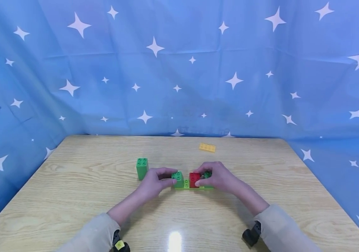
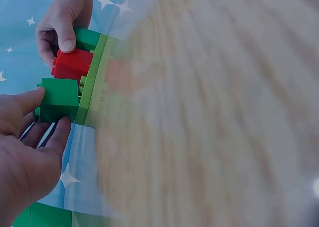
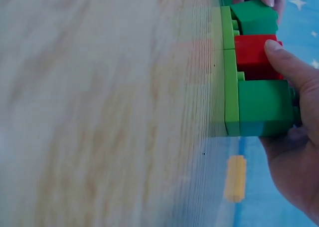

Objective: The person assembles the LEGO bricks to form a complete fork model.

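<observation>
My left hand (image 1: 152, 182) pinches a green building block (image 1: 177, 179) between thumb and fingers, over the left end of a light green studded base (image 1: 186, 183). In the right wrist view this green block (image 3: 255, 17) sits slightly tilted against the studs. The base (image 3: 231, 87) is two flat bricks end to end. My right hand (image 1: 219, 177) grips a red block (image 1: 194, 180) standing across the seam. A second green block (image 3: 264, 107) stands upright on the right end, partly hidden behind the right hand in the head view. Studs show between the blocks.
A taller green stack (image 1: 142, 168) stands on the wooden table (image 1: 72, 182), just left of my left hand. Farther back lies a flat yellow-orange brick (image 1: 207, 147). A blue star-patterned curtain (image 1: 179, 70) hangs behind the table's far edge.
</observation>
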Tool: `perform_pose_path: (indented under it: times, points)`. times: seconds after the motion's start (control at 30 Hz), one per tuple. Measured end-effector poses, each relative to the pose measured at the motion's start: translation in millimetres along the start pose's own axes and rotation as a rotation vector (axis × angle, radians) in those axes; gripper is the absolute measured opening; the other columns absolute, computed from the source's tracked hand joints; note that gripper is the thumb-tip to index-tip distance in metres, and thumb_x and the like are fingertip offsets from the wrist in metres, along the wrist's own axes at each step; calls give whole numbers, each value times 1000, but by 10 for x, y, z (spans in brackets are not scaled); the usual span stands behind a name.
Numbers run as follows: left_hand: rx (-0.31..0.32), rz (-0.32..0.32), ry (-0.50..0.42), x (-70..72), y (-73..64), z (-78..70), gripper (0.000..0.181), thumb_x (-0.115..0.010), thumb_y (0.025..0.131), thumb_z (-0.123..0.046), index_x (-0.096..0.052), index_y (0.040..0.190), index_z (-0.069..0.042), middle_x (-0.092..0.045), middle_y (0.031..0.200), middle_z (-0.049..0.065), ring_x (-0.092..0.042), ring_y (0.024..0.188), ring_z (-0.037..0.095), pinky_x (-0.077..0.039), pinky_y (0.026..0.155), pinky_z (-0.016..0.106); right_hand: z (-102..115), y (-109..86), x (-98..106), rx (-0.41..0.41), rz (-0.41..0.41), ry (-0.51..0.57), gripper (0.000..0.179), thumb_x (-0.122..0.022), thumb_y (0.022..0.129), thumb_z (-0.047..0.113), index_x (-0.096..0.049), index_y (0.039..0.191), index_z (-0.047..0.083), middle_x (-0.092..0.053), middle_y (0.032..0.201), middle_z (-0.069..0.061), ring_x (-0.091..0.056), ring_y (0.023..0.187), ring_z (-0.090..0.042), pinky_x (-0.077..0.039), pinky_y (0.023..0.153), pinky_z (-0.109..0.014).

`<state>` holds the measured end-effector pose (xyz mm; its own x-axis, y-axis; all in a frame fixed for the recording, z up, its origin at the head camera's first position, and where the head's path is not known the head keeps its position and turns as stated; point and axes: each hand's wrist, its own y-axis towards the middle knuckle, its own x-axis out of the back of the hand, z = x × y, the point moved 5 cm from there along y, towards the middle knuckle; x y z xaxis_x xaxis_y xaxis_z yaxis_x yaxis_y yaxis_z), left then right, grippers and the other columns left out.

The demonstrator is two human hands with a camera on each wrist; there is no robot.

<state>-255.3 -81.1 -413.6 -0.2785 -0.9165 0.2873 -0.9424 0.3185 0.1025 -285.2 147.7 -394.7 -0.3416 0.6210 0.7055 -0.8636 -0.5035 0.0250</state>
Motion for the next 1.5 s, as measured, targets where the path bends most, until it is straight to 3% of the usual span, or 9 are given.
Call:
perform_pose_path:
  times: [0.53, 0.9, 1.23, 1.5]
  points:
    - [22, -1, 51, -23, 51, 24, 31, -78, 93, -14, -75, 123, -9, -74, 117, 6, -68, 108, 21, -59, 82, 30, -48, 21, -7, -3, 8, 33, 35, -87, 84, 21, -76, 115, 8, -73, 101, 3, -63, 91, -16, -55, 80, -36]
    - [3, 56, 142, -51, 141, -73, 30, -79, 91, -10, -76, 120, -5, -74, 113, 8, -69, 105, 21, -60, 81, 31, -58, 28, -9, -32, 12, 22, 37, -88, 83, 23, -76, 116, 9, -72, 102, 3, -62, 92, -15, -55, 80, -36]
    - [-1, 119, 161, -46, 196, -70, 31, -79, 90, -9, -76, 120, -4, -74, 116, 9, -68, 107, 21, -58, 88, 33, -46, 35, -15, -18, 51, 0, 36, -87, 84, 23, -74, 115, 10, -71, 101, 5, -62, 90, -15, -56, 79, -34]
    - [-29, 160, 133, -35, 187, -55, 35, -79, 91, -9, -71, 125, -3, -72, 119, 9, -68, 108, 23, -58, 91, 31, 13, 18, -5, 26, 29, -31, 34, -87, 84, 23, -74, 114, 12, -71, 98, 6, -63, 89, -14, -56, 77, -32]
